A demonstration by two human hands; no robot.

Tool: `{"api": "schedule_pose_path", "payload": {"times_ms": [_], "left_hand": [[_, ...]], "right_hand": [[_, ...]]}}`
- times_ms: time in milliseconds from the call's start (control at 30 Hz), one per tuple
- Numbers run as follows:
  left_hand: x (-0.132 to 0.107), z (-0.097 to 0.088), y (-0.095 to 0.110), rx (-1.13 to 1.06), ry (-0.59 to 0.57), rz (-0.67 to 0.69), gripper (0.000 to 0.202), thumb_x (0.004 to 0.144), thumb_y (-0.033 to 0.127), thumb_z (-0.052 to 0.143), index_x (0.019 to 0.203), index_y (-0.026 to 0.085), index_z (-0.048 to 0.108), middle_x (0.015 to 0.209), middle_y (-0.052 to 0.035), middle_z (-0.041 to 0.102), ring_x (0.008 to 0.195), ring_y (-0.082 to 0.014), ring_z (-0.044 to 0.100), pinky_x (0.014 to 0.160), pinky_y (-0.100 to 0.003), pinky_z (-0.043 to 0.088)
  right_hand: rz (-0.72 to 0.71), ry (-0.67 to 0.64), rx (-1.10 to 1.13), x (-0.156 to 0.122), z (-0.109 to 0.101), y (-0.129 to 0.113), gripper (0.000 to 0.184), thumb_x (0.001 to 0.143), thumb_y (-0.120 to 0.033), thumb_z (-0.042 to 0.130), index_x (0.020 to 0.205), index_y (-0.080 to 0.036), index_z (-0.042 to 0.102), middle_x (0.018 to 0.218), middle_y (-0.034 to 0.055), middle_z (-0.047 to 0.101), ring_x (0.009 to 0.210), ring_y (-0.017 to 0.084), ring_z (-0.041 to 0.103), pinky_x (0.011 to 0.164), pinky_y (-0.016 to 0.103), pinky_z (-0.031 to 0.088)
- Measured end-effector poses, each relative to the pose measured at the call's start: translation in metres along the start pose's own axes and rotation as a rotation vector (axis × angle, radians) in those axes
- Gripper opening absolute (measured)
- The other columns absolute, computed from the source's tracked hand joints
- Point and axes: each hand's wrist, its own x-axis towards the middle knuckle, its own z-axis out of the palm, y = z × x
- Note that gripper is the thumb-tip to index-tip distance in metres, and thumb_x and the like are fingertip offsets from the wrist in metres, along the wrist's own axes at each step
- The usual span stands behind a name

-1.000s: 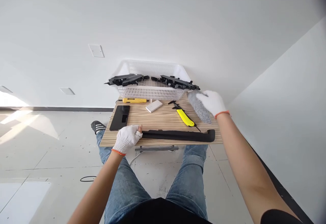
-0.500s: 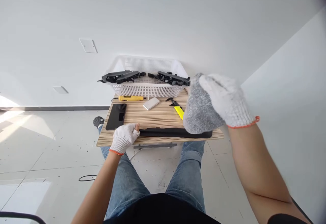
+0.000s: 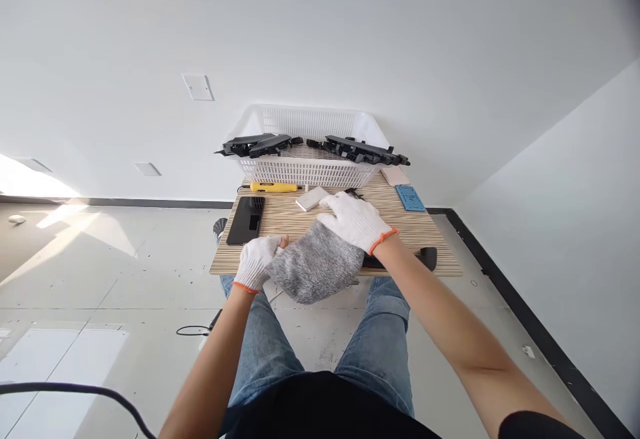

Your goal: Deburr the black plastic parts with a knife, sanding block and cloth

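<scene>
A grey speckled cloth (image 3: 320,262) hangs over the front of the small table, covering much of a long black plastic strip (image 3: 427,258). My right hand (image 3: 354,220), in a white knit glove with an orange cuff, grips the cloth's upper edge. At the strip's left end, my left hand (image 3: 257,260) is closed, gloved the same way; the cloth's left corner reaches it. The cloth hides the end of the strip in that hand.
Behind stands a white plastic basket (image 3: 310,174) holding black plastic parts (image 3: 357,150). On the table (image 3: 425,236) lie a black phone (image 3: 245,220), a yellow-handled tool (image 3: 273,187), a small white box (image 3: 312,198) and a blue card-like piece (image 3: 410,198). A black cable (image 3: 75,388) crosses the lower left.
My right hand has brought the cloth left and down, from above the table's right side onto the strip. My left hand stays at the strip's left end. The view has shifted slightly.
</scene>
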Motion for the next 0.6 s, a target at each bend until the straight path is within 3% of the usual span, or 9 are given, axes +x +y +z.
{"api": "schedule_pose_path", "payload": {"times_ms": [100,167,233,333,467,600], "left_hand": [[-0.002,-0.002,0.004,0.042,0.024,0.04,0.053,0.104,0.044,0.033,0.07,0.018,0.064,0.065,-0.0064,0.063,0.068,-0.0199,0.061,0.06,-0.03,0.035],[-0.003,-0.003,0.006,0.062,0.06,0.079,0.057,0.103,0.045,0.026,0.066,0.019,0.062,0.062,-0.0074,0.062,0.063,-0.0195,0.058,0.058,-0.03,0.028],[-0.004,-0.003,0.006,0.078,0.08,0.094,0.058,0.102,0.046,0.023,0.065,0.02,0.06,0.06,-0.0073,0.06,0.058,-0.0187,0.054,0.056,-0.03,0.025],[-0.004,-0.003,0.007,0.091,0.072,0.091,0.058,0.101,0.047,0.022,0.066,0.02,0.06,0.06,-0.0075,0.061,0.058,-0.0191,0.054,0.055,-0.03,0.023],[-0.004,-0.004,0.007,0.094,0.072,0.086,0.058,0.101,0.046,0.022,0.066,0.02,0.06,0.06,-0.0078,0.06,0.058,-0.0195,0.053,0.055,-0.03,0.022],[-0.004,-0.004,0.004,0.094,0.092,0.09,0.059,0.103,0.047,0.024,0.064,0.02,0.057,0.06,-0.0082,0.059,0.06,-0.02,0.055,0.057,-0.031,0.023]], "right_hand": [[0.011,0.163,-0.144,-0.023,0.027,0.007,0.045,0.098,-0.044,0.057,0.136,-0.019,0.062,0.141,0.0157,0.058,0.113,0.032,0.062,0.09,0.042,0.051],[-0.055,0.294,-0.13,-0.045,0.049,0.008,0.044,0.102,-0.044,0.051,0.135,-0.018,0.064,0.141,0.0152,0.059,0.12,0.03,0.06,0.098,0.041,0.048],[-0.123,0.307,-0.105,-0.065,0.073,0.01,0.041,0.105,-0.042,0.044,0.128,-0.019,0.069,0.133,0.0131,0.066,0.115,0.027,0.062,0.098,0.04,0.048],[-0.161,0.254,-0.071,-0.079,0.102,0.018,0.035,0.104,-0.036,0.05,0.128,-0.021,0.071,0.132,0.0102,0.069,0.12,0.026,0.06,0.105,0.042,0.045],[-0.06,0.179,0.06,-0.066,0.103,0.02,0.028,0.101,-0.036,0.058,0.123,-0.03,0.075,0.128,0.0045,0.072,0.117,0.024,0.062,0.102,0.041,0.047],[0.013,0.075,0.14,-0.043,0.089,-0.001,0.023,0.097,-0.041,0.065,0.114,-0.032,0.079,0.121,0.0027,0.074,0.113,0.024,0.062,0.097,0.039,0.047]]}}
